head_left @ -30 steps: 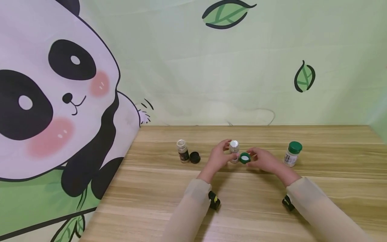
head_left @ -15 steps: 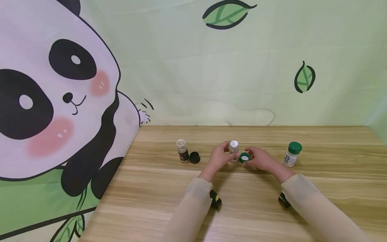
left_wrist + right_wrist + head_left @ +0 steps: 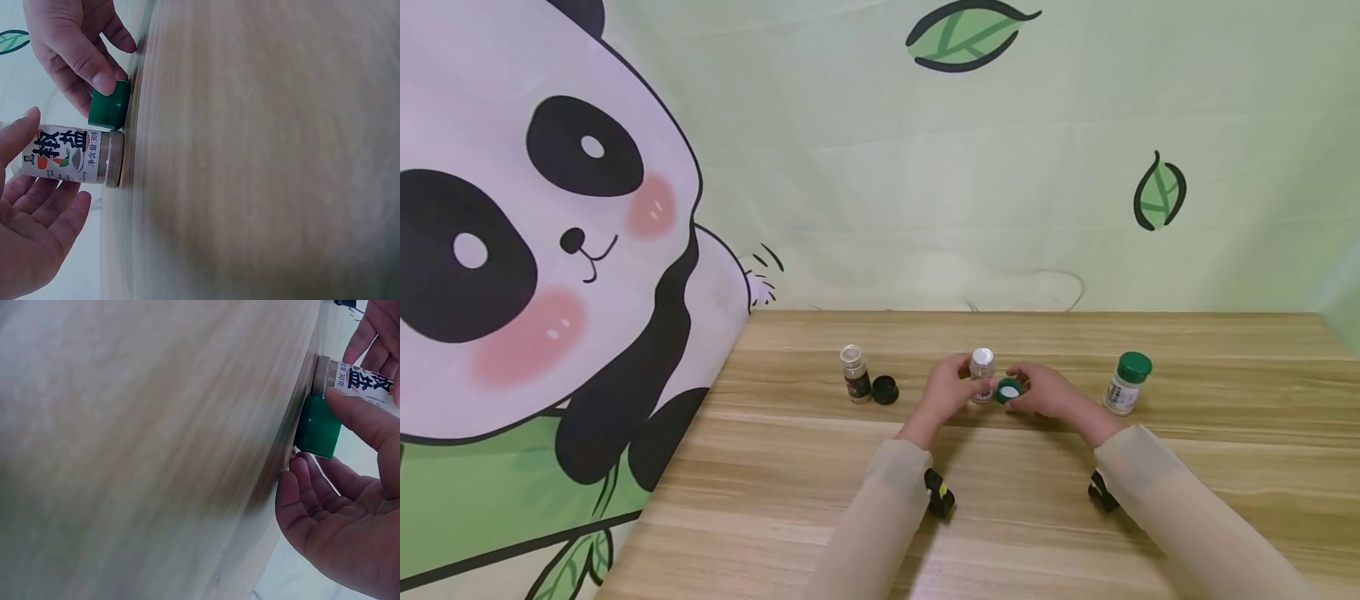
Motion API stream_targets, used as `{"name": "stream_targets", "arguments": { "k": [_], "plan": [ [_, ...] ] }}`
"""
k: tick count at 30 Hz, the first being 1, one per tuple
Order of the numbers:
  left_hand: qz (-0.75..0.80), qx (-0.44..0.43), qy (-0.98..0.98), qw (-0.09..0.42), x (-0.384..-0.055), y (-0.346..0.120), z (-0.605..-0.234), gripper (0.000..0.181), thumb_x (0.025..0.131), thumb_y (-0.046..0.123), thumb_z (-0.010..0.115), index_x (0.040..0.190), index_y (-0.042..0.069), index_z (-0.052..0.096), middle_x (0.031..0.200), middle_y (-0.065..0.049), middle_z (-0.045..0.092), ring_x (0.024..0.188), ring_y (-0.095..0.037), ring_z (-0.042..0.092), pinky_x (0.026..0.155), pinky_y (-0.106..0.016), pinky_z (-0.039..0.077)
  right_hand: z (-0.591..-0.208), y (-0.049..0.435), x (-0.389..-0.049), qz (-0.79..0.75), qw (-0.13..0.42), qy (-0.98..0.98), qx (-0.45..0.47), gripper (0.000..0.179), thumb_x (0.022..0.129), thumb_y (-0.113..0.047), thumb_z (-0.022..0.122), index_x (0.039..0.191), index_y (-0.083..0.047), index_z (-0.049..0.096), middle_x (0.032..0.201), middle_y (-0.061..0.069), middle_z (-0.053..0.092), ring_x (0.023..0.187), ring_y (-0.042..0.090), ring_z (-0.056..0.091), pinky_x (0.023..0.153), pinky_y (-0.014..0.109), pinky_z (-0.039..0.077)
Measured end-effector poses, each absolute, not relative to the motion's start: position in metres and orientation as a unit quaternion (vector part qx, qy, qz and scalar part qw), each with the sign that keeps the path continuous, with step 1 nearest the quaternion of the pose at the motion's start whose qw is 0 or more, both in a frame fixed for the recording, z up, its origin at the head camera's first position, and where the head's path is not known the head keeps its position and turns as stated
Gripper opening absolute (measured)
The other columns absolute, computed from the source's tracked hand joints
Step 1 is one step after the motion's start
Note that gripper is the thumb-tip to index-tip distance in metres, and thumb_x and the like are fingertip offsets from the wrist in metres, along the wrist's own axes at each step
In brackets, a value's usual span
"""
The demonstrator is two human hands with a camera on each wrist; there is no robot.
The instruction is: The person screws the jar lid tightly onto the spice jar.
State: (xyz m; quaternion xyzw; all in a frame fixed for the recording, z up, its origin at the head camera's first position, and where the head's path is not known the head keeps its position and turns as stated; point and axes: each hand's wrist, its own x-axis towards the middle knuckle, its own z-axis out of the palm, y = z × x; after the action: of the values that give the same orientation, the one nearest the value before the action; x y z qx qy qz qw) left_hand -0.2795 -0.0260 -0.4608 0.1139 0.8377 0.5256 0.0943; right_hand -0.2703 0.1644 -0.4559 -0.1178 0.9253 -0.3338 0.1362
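My left hand [image 3: 947,390] holds a small clear spice bottle [image 3: 67,154] between thumb and fingers. It stands upright on the table, its label printed with large dark characters, its top silvery white in the head view. Right beside its base sits a green screw cap [image 3: 319,427], hollow side up, with a white liner showing in the head view. The thumb and fingers of my right hand [image 3: 1042,390] are at the cap's sides, the thumb lying on its near wall in the left wrist view.
Left on the wooden table [image 3: 790,492] stands an uncapped bottle [image 3: 854,375] with a dark label, a black cap [image 3: 884,390] beside it. A green-capped bottle [image 3: 1127,383] stands to the right. A panda-print cloth [image 3: 880,208] hangs behind the table.
My right hand has shifted slightly left, its fingers moving in around the green cap. The left hand and its bottle stay nearly in place.
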Motion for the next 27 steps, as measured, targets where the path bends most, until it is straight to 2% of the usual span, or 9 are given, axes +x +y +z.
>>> {"name": "stream_targets", "arguments": {
  "k": [4,11,20,27],
  "plan": [
    [0.528,0.109,0.837,0.096,-0.2800,-0.0260,-0.4611,0.043,0.093,0.020,0.077,0.132,0.005,0.066,0.133,-0.014,0.071,0.127,-0.029,0.065,0.107,-0.040,0.053,-0.4574,0.1653,-0.2710,-0.337,0.131,0.924,-0.125,0.059,0.087,-0.011,0.078,0.133,0.016,0.052,0.121,0.033,0.063,0.103,0.037,0.063,0.083,0.041,0.057],
    [0.537,0.069,0.833,0.113,-0.2812,-0.0237,-0.4568,0.042,0.091,0.019,0.078,0.130,0.007,0.069,0.131,-0.012,0.073,0.122,-0.025,0.068,0.101,-0.037,0.055,-0.4589,0.1666,-0.2737,-0.346,0.125,0.921,-0.126,0.053,0.086,-0.011,0.078,0.128,0.013,0.057,0.117,0.031,0.064,0.102,0.036,0.063,0.090,0.046,0.055],
    [0.557,0.029,0.820,0.125,-0.2805,-0.0211,-0.4544,0.039,0.090,0.019,0.080,0.127,0.008,0.072,0.130,-0.011,0.073,0.122,-0.022,0.067,0.103,-0.036,0.054,-0.4606,0.1668,-0.2754,-0.349,0.122,0.920,-0.133,0.041,0.087,-0.010,0.078,0.119,0.010,0.062,0.117,0.029,0.066,0.106,0.038,0.064,0.095,0.051,0.053],
    [0.565,0.027,0.815,0.126,-0.2792,-0.0223,-0.4571,0.037,0.089,0.019,0.081,0.124,0.009,0.073,0.129,-0.010,0.074,0.121,-0.022,0.067,0.105,-0.038,0.053,-0.4574,0.1649,-0.2706,-0.354,0.130,0.918,-0.125,0.038,0.087,-0.008,0.077,0.117,0.009,0.062,0.113,0.026,0.067,0.103,0.035,0.063,0.094,0.050,0.053]
  ]
}}
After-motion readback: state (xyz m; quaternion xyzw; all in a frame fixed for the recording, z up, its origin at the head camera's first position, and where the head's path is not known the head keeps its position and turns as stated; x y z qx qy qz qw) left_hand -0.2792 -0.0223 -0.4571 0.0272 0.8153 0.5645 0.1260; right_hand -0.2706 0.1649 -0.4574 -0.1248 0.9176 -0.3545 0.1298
